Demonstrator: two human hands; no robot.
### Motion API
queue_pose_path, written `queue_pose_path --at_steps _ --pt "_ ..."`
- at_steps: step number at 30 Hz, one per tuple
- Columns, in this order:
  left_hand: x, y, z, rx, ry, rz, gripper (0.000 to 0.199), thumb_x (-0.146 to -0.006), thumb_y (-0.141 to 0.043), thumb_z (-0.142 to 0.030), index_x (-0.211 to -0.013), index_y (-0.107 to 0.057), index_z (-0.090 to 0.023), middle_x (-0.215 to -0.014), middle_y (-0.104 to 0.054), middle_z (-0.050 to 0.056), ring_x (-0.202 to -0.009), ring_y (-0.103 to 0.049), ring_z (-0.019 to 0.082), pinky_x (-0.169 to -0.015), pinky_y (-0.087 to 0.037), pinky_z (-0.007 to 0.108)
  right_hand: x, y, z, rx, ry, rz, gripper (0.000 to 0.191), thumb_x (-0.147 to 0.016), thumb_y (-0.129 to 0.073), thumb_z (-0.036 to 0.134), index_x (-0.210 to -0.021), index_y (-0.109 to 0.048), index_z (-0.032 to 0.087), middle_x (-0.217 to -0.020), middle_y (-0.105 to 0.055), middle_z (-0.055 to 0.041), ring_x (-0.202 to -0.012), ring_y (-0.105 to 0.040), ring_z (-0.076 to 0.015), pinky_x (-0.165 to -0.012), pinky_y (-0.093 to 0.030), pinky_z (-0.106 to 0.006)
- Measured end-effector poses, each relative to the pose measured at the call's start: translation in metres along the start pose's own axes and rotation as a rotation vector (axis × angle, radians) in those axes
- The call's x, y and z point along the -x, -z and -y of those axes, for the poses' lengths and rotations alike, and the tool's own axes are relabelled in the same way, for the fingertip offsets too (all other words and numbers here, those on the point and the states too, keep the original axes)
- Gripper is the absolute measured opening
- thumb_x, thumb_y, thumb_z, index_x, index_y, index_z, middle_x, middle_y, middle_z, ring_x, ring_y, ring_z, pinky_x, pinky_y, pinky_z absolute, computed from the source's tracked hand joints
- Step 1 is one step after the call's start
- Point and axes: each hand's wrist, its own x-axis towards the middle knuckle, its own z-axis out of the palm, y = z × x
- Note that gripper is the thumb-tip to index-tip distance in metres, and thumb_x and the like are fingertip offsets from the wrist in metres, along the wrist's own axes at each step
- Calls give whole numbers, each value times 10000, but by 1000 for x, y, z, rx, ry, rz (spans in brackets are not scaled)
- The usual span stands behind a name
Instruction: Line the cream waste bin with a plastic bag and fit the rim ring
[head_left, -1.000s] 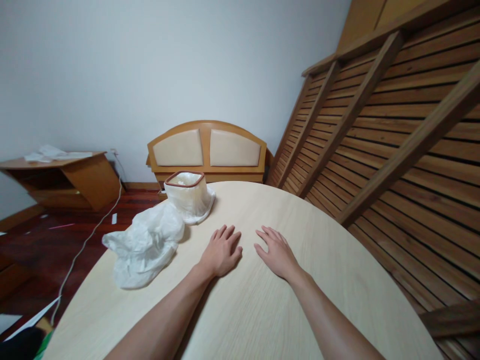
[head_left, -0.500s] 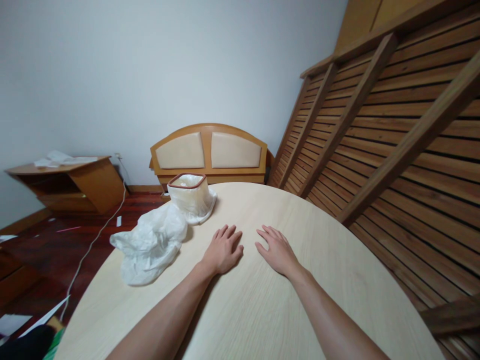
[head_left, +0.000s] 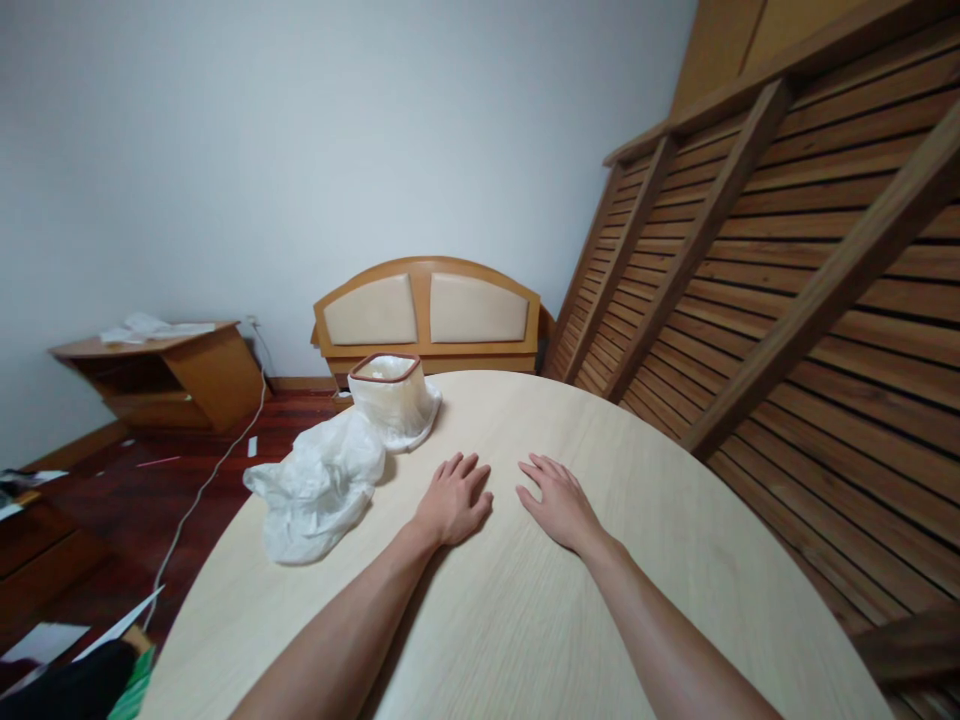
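My left hand [head_left: 454, 500] lies palm down on the round pale wood table [head_left: 495, 620], its fingers spread and nothing in it. Opposite it, my right hand [head_left: 556, 502] rests on the same tabletop, also flat with fingers apart and holding nothing. A crumpled white plastic bag [head_left: 319, 490] lies to the left of my left hand, apart from it. Just behind that bag stands a small square bin [head_left: 390, 395] with a brown rim, lined with a white plastic bag whose edge spreads round its base.
Beyond the table is a wooden headboard [head_left: 427, 310] with cream panels. A slatted wooden bed frame [head_left: 750, 270] leans along the right side. At the left, a low wooden cabinet [head_left: 217, 375] bears white sheets, and a white cable [head_left: 196, 505] runs over the dark red floor.
The view has shifted slightly, so the furniture and bags appear a little further right. Both hands keep their place on the table.
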Motion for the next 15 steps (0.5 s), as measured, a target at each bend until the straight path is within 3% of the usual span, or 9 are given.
queue_pose_path --at_steps 6,9,15 --pt "-6 14 3 -67 14 -120 366 -969 -507 -363 -1273 -645 -213 -1423 -593 115 -1340 -516 298 -1133 -413 466 0 1 -1 10 15 1 503 -964 -495 410 -1410 -597 201 -1547 -491 -99 -1444 -402 -272 -1198 -273 -447" --pt "-21 43 20 -118 23 -207 309 -988 -460 -261 -1208 -672 -212 -1351 -635 104 -1242 -572 255 -1091 -442 421 0 1 -2 14 18 4 504 -965 -492 404 -1411 -595 194 -1543 -495 -107 -1440 -408 -272 -1195 -278 -446" --pt "-50 111 70 -238 143 -407 345 -984 -424 -201 -1251 -643 -191 -1315 -627 135 -1252 -527 314 -1069 -429 474 0 0 -3 5 13 3 500 -962 -503 402 -1410 -596 200 -1547 -489 -108 -1438 -410 -270 -1190 -280 -448"
